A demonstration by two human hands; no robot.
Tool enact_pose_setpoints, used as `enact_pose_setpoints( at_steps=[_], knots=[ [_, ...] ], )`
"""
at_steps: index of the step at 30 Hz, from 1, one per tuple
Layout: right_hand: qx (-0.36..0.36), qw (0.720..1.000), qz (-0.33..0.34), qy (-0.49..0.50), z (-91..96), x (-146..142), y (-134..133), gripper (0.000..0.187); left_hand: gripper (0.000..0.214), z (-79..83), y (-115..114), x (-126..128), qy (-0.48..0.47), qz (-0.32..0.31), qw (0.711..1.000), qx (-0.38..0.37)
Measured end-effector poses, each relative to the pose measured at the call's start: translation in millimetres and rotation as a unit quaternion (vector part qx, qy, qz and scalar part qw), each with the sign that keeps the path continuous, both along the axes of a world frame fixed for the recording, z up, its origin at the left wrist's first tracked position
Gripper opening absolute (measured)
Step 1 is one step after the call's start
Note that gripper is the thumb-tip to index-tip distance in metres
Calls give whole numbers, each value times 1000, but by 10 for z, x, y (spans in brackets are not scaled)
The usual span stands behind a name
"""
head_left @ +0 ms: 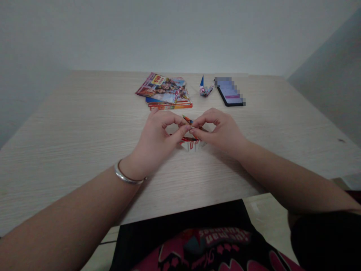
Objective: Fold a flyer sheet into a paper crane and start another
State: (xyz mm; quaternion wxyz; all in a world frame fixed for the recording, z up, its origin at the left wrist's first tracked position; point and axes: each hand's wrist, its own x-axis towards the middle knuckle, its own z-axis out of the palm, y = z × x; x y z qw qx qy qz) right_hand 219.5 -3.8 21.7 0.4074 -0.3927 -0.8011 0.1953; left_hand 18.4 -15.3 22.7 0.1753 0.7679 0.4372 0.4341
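Observation:
My left hand (158, 137) and my right hand (221, 130) meet at the middle of the light wooden table (70, 124). Both pinch a small folded piece of colourful printed paper (189, 140), held just above the tabletop. Fingertips of both hands press together on its folds, and most of the paper is hidden between them. A silver bangle (126, 177) sits on my left wrist.
A stack of colourful printed sheets (165, 92) lies farther back on the table. Next to it stands a small finished folded paper figure (204, 88) with a blue point. A phone (231, 94) with a lit screen lies to its right. A plain wall stands behind.

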Motion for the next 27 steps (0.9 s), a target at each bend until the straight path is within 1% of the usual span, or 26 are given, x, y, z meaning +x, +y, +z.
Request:
enact_pose_setpoints(
  at_steps=[4,9,12,16,18,20,23,25,27],
  knots=[
    [-34,999,2,-10,16,-29,-13,8,10,19,-21,-4,17,0,1000,12],
    [-76,997,15,-12,61,-15,-16,10,13,56,-52,-7,20,-15,1000,4],
    [-87,995,16,-34,70,3,-9,9,14,67,-54,11,24,-2,1000,9],
    [-72,996,15,-55,58,15,11,8,13,68,-41,27,32,9,999,14],
    [-74,996,17,-43,46,26,20,7,12,65,-34,22,29,8,999,17],
    [-93,995,19,-24,37,42,25,8,14,64,-32,11,18,5,1000,14],
    [-119,993,13,10,32,70,29,9,18,68,-35,1,0,-18,1000,-3],
    [-134,990,14,39,27,85,42,8,18,66,-31,1,-17,-33,999,4],
    [-161,984,23,72,9,103,75,8,20,46,-6,-3,-35,-31,999,16]
  ],
)
